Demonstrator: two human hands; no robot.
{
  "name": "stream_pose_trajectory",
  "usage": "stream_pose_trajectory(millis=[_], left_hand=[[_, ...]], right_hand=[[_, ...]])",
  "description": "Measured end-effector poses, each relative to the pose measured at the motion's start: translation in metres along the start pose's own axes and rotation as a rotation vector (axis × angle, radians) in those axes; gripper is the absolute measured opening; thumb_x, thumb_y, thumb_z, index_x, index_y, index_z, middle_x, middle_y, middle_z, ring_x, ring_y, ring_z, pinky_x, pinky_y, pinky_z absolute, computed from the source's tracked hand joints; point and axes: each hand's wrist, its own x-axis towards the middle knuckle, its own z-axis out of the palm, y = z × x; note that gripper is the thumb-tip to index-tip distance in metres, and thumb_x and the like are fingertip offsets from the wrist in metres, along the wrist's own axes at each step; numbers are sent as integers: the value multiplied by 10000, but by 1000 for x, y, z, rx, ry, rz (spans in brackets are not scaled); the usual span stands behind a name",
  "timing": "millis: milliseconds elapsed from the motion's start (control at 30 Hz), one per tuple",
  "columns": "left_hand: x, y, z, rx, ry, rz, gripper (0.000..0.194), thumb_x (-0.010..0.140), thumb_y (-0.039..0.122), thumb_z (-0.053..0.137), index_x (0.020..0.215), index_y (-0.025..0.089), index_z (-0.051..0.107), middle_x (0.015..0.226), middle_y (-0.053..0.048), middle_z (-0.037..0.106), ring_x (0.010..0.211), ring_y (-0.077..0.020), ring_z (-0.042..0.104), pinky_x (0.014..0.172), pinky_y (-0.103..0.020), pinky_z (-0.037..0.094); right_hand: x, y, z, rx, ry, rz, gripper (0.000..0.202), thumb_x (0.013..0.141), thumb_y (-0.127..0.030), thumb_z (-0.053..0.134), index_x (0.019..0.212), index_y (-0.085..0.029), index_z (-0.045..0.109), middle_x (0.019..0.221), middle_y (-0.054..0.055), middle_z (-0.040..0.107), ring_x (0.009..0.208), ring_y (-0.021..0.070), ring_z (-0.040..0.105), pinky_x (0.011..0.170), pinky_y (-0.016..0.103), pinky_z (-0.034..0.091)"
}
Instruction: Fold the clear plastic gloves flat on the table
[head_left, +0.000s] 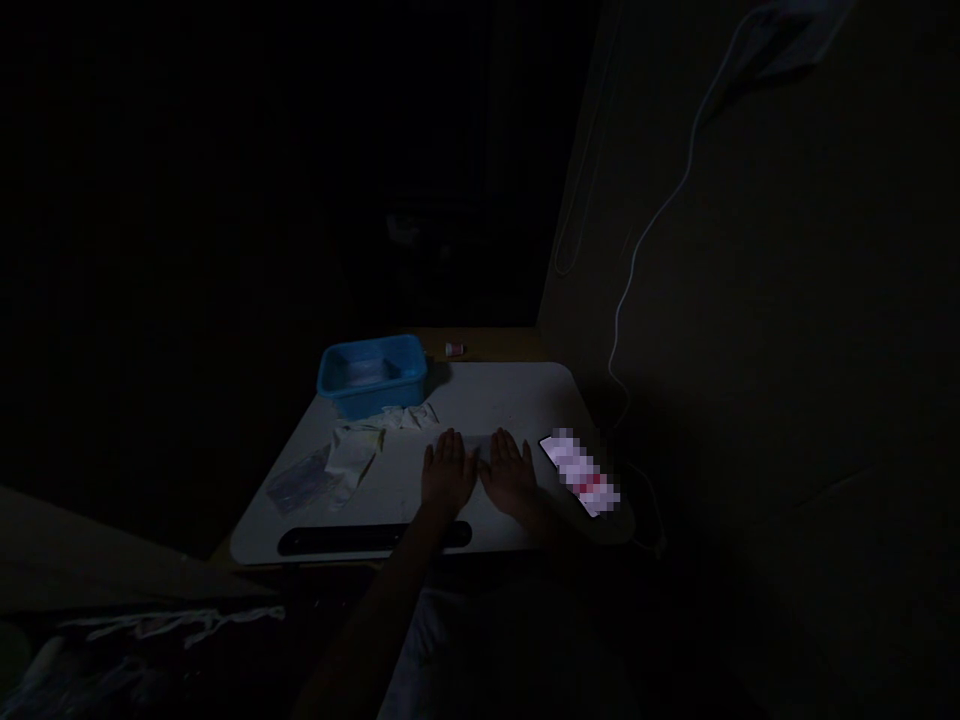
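My left hand lies palm down on the white tabletop, its fingers stretched forward. Beside it, my right hand rests the same way, with its thumb close to the left one. A faint, flat, clear sheet or bag shows between and just beyond the fingertips; it is too dark to tell exactly what it is. Neither hand grips anything. To the left of my hands lie crumpled white wrappers or tissue and a clear plastic bag.
A blue plastic basket stands at the back left. A lit phone lies at the right edge. A small cup-like item sits behind the tabletop. A white cable hangs along the right wall. A black slot runs along the front edge.
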Motion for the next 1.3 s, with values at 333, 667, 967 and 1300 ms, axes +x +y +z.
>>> stream_pose_trajectory(millis=[333, 667, 967, 1300], left_hand=[[-4, -17, -2, -5, 53, -26, 548, 903, 379, 160, 1330, 101, 363, 1397, -143, 346, 1302, -244, 298, 1036, -483, 239], [-4, -17, 2, 17, 77, -83, 581, 901, 409, 140, 1322, 83, 371, 1393, -172, 345, 1302, -262, 291, 1025, -520, 222], [-5, -16, 4, 31, 86, -82, 592, 900, 417, 138, 1334, 70, 345, 1407, -169, 320, 1309, -266, 276, 1031, -516, 214], [-5, -17, 6, 4, 98, -90, 587, 900, 418, 142, 1330, 78, 354, 1404, -163, 328, 1309, -260, 278, 1038, -512, 211]], right_hand=[[-1, 0, -1, -3, 27, -14, 587, 898, -413, 221, 1359, -60, 302, 1437, 148, 257, 1345, 226, 184, 1070, 477, 95], [-1, 1, 1, -11, 46, -22, 581, 900, -410, 219, 1357, -62, 309, 1438, 149, 253, 1343, 232, 186, 1068, 485, 95], [-2, 2, 2, -8, 37, -24, 577, 900, -397, 224, 1361, -57, 296, 1437, 150, 255, 1344, 228, 184, 1066, 486, 92], [-1, 2, 1, 0, 2, -15, 580, 900, -405, 217, 1367, -68, 287, 1445, 144, 240, 1348, 223, 172, 1068, 478, 75]])
